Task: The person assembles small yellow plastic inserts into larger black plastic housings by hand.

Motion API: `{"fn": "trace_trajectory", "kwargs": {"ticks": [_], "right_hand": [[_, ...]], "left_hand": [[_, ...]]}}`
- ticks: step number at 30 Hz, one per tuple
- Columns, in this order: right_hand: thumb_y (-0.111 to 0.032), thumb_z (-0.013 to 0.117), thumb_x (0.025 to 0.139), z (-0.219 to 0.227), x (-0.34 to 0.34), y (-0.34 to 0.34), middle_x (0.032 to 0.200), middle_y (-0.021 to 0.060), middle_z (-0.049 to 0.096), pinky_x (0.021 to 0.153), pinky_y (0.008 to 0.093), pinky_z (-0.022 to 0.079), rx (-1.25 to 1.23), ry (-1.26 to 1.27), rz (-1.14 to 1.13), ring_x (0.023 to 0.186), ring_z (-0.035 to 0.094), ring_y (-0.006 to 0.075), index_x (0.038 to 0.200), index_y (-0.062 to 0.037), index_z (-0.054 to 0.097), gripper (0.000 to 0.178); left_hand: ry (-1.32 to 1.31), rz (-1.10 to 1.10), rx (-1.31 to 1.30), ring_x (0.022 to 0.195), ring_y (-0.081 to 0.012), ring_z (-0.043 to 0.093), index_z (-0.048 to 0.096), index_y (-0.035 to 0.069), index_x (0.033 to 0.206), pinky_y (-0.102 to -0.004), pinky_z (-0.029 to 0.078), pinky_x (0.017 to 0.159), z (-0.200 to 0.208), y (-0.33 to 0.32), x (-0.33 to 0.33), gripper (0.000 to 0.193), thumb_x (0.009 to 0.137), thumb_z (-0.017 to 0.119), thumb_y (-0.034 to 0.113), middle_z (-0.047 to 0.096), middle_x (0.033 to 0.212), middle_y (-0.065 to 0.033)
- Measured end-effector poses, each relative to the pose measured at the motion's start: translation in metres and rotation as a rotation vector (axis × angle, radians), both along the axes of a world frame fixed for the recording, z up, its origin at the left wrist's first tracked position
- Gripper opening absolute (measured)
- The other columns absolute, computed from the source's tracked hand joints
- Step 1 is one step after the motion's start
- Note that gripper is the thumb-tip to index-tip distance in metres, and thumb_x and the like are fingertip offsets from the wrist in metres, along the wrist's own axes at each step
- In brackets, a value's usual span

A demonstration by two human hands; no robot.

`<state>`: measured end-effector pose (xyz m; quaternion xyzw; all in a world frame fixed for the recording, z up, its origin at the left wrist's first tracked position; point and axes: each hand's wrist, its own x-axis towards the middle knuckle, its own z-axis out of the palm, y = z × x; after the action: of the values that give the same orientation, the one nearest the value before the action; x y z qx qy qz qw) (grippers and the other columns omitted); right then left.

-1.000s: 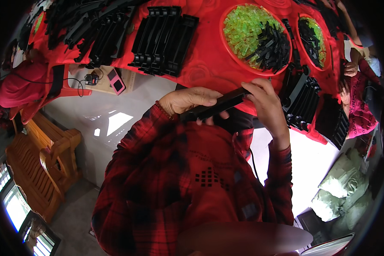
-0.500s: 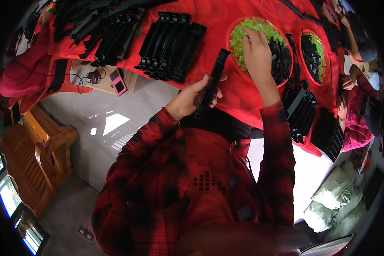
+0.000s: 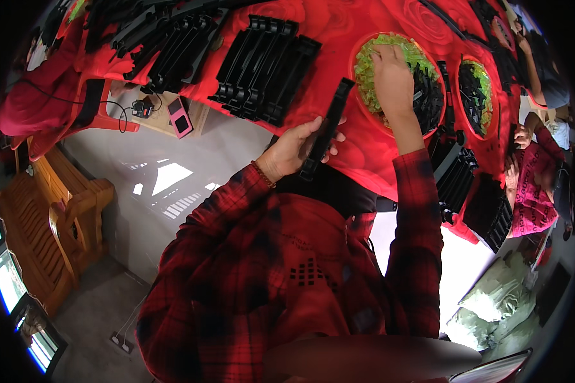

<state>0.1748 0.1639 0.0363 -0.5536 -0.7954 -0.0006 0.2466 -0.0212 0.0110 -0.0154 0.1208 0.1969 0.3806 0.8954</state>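
Observation:
My left hand [image 3: 291, 152] is closed around a long, narrow black plastic part [image 3: 329, 124], held at a slant in front of my chest beside the table edge. The right hand [image 3: 393, 83] reaches into a red oval basket [image 3: 355, 86], its fingers bunched together at the yellow-green pieces [image 3: 366, 69]. Whatever those fingertips may pinch is too small to make out. Small black pieces [image 3: 428, 96] fill the other side of that basket, just right of my wrist.
Rows of similar black parts [image 3: 255, 70] lie on the red tablecloth [image 3: 329, 35] to the left. A second basket [image 3: 476, 96] and more stacked black parts [image 3: 457, 182] are at the right, near another person's hands [image 3: 512, 169]. A pink phone-like device [image 3: 180, 118] rests on a box.
My right hand stays over the yellow-green pieces, and its fingers have drawn closer together. The left hand keeps its hold on the black part. The whole view has shifted slightly.

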Motion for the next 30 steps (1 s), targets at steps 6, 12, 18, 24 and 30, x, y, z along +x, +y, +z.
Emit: {"fn": "trace_trajectory", "kwargs": {"ticks": [6,12,18,24,30], "right_hand": [[-0.009,0.064,0.094,0.018,0.012,-0.031,0.097,0.0111,0.066,0.067,0.0349,0.055,-0.039,0.517,-0.080,0.077,0.067,0.0232,0.110,-0.0022,0.064,0.018],[-0.005,0.062,0.097,0.038,0.005,-0.086,0.089,0.0035,0.061,0.056,0.0210,0.043,-0.566,1.158,-0.045,0.064,0.051,0.0052,0.112,0.0037,0.062,0.017],[-0.008,0.065,0.097,0.023,-0.013,-0.122,0.090,0.0028,0.064,0.057,0.0231,0.045,-0.617,0.983,0.005,0.066,0.054,0.0066,0.108,0.0000,0.066,0.014],[-0.005,0.069,0.090,0.009,-0.021,-0.132,0.086,0.0081,0.058,0.068,0.0327,0.048,-0.236,0.617,0.084,0.078,0.059,0.0222,0.101,-0.0043,0.069,0.011],[-0.012,0.072,0.087,0.001,-0.021,-0.136,0.087,0.0065,0.059,0.081,0.0388,0.043,-0.167,0.424,0.053,0.080,0.058,0.0254,0.095,-0.0077,0.072,0.009]], "left_hand": [[0.017,0.018,-0.043,0.099,-0.0173,0.062,0.047,0.006,0.145,-0.0309,0.052,0.082,0.001,0.000,0.004,0.051,0.107,0.040,0.040,0.062,0.129,-0.0112],[0.018,0.037,-0.035,0.104,-0.0201,0.063,0.051,0.005,0.137,-0.0318,0.052,0.087,-0.002,0.000,0.006,0.044,0.108,0.040,0.036,0.060,0.136,-0.0151],[0.071,0.039,0.014,0.115,-0.0248,0.063,0.050,0.004,0.137,-0.0361,0.050,0.091,0.005,-0.001,0.008,0.043,0.109,0.039,0.034,0.060,0.135,-0.0141],[0.097,0.064,0.017,0.113,-0.0265,0.064,0.052,0.004,0.136,-0.0365,0.051,0.090,0.000,-0.002,0.009,0.041,0.108,0.043,0.032,0.063,0.130,-0.0117],[0.111,0.085,-0.014,0.111,-0.0220,0.064,0.057,0.004,0.132,-0.0377,0.052,0.093,-0.003,-0.004,0.011,0.039,0.107,0.048,0.033,0.065,0.121,-0.0078]]}}
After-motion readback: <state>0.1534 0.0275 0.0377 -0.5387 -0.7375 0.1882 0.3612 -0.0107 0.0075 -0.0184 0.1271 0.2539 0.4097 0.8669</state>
